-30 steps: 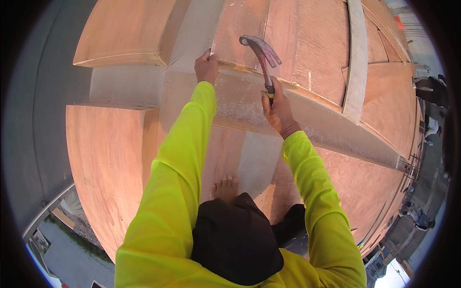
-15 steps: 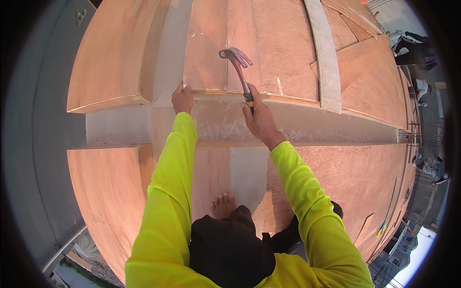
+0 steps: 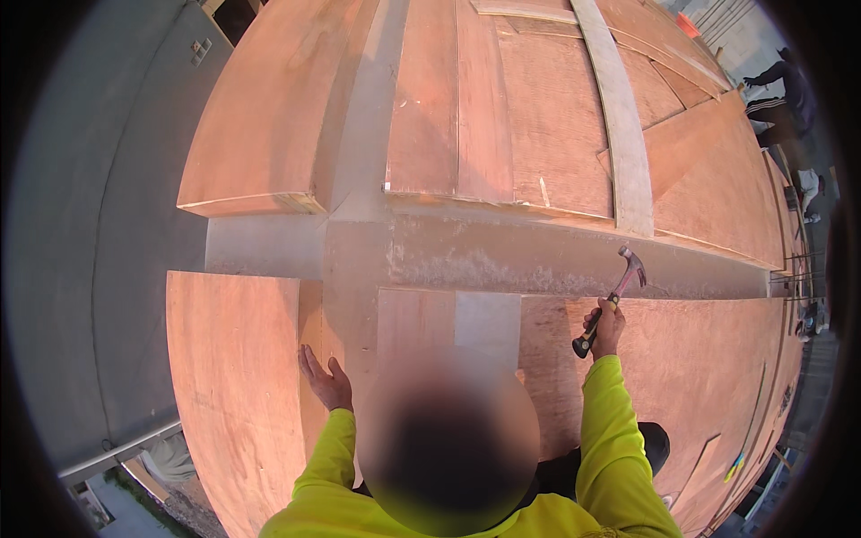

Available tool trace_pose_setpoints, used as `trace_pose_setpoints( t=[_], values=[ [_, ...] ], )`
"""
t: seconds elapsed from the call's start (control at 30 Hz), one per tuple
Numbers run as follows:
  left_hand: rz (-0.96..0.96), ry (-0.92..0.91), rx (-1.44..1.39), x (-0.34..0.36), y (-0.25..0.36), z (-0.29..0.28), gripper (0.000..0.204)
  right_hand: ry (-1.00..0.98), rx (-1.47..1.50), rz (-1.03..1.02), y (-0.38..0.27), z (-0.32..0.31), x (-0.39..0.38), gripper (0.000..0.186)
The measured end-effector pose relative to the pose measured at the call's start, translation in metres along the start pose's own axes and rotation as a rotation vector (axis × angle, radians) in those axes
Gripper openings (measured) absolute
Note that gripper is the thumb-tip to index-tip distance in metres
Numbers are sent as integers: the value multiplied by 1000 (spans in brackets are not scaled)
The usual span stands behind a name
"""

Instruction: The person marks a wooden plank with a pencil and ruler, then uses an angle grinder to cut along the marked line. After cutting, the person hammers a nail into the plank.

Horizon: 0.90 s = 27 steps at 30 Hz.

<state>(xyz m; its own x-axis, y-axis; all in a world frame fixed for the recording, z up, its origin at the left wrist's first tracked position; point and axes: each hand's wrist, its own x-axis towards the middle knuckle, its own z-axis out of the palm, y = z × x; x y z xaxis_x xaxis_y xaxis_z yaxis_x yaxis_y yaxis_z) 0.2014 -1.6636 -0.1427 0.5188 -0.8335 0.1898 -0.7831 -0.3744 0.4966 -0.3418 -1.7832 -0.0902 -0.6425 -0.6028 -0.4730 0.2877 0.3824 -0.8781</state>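
A claw hammer with a metal head and a black and yellow grip is in my right hand. The fingers wrap round its handle, and the head points up over the recessed channel between the plywood forms. My left hand holds nothing, its fingers apart, by the side of the near left plywood box. Whether its fingertips touch that side I cannot tell. Across the channel lies the far plywood panel, with a small pale spot at its near left corner.
Another plywood box stands far left beside a grey wall. A pale board lies across the far panels. The near right plywood carries a thin strip of wood. At far right a person in dark clothes bends forward.
My left hand has let go of the far panel's edge and come back toward me. My right hand has brought the hammer nearer and to the right. The view has shifted.
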Motion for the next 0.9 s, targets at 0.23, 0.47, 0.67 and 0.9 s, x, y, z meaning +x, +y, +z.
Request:
trace_pose_setpoints(
  t=[0.23, 0.47, 0.67, 0.9],
  values=[
    [-1033, -43, 535, -33, -130, -73, 108, 543, 284, 93, 32, -122, 24, 16],
    [-1460, 97, 526, -78, -225, -78, 133, 506, 57, 188, 101, -177, 68, 32],
    [-1520, 207, 466, -86, -214, -85, 139, 651, -806, -119, 80, -137, 20, 66],
    [-1511, 142, 454, -80, -203, -55, 139, 490, -1072, -230, 45, -124, -9, 72]
  ],
)
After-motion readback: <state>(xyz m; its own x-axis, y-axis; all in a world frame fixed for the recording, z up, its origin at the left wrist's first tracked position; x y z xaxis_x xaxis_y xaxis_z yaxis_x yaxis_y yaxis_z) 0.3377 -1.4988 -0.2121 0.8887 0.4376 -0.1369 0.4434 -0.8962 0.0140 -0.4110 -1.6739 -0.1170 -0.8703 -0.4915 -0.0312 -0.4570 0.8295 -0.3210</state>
